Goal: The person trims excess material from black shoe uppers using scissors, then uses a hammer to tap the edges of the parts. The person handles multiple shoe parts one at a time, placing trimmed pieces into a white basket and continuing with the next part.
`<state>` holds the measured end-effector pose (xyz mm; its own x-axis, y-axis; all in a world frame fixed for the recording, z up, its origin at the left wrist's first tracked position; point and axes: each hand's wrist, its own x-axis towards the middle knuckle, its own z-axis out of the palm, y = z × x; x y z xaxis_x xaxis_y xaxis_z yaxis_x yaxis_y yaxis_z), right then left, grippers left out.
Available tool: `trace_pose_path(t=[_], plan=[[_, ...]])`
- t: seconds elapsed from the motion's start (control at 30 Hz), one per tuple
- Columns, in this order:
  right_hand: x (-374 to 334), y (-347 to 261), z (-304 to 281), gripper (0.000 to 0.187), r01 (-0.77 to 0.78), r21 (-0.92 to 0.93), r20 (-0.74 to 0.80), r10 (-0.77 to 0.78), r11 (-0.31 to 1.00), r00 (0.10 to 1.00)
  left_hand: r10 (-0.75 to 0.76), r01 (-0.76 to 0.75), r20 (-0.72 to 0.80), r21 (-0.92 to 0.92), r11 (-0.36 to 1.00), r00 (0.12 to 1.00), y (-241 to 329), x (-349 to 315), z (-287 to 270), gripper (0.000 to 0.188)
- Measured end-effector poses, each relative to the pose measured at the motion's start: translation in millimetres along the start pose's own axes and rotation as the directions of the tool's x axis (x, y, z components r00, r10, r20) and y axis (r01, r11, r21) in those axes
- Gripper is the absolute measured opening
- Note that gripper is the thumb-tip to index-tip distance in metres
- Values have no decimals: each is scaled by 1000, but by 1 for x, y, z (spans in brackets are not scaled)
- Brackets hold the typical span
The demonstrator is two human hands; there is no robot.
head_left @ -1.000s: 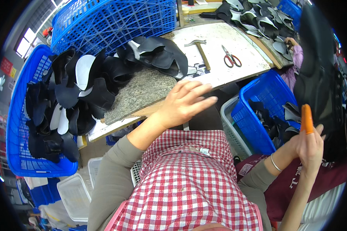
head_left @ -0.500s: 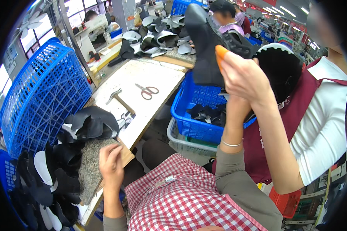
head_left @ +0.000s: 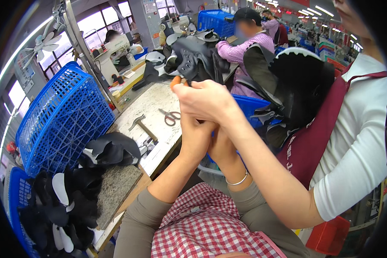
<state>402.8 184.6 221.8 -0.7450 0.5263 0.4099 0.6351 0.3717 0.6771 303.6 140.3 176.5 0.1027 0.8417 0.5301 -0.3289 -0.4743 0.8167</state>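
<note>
Fingers of the left hand (head_left: 196, 132), half a second ago loosely curled by the rough grey slab (head_left: 118, 187), are now raised beside the right hand (head_left: 221, 147); both hands are thus judged to be engaged at one spot. Black eyeleted shoe upper (head_left: 198, 63) has been swung inward too, now seen held up beyond the claw hammer (head_left: 143, 128) and to its right. Left fingers are bent at the knuckles, tips covered; right fingers mostly hidden. Opening and grasp cannot be told for either hand. Contact with the upper not confirmed.

Over both, right of the hammer, a co-worker's hand (head_left: 208, 101) is laid across the view, an orange finger cap (head_left: 175, 81) seen at the upper's near end. Silver bangle (head_left: 238, 179) is worn on the right wrist, nearer than the hammer and to its right.

Outward: scissors (head_left: 171, 118) placed just right of the hammer, on the same white bench top (head_left: 163, 96). Slab located nearer than the hammer, to its left. Cut black shoe pieces (head_left: 84, 185) heaped left of the slab. Blue plastic crate (head_left: 64, 122) stood tilted, left of the hammer.
</note>
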Motion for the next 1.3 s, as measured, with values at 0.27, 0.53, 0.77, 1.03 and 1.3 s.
trace_pose_path(t=[0.27, 0.53, 0.77, 1.03, 1.3], plan=[[45, -16, 18, 9, 57, -583, -67, -118, 810, 991, 103, -63, -148, 252, 966, 984, -27, 13, -8, 21], [55, -50, 27, 23, -132, -361, -107, 100, 923, 989, 148, 21, -491, 321, 947, 859, 18, 54, 14, 26], [4, -115, 41, 39, -477, 640, -349, 781, 602, 518, 103, 9, -475, 228, 974, 874, 30, 49, 21, 18], [-23, -118, 52, 57, -355, 805, -305, 844, 476, 441, -84, 76, -18, -253, 964, 996, -17, 38, -32, 50], [-27, -109, 27, 56, -230, 855, -347, 842, 465, 414, 186, -180, -30, 129, 975, 982, -8, 52, -50, 25]])
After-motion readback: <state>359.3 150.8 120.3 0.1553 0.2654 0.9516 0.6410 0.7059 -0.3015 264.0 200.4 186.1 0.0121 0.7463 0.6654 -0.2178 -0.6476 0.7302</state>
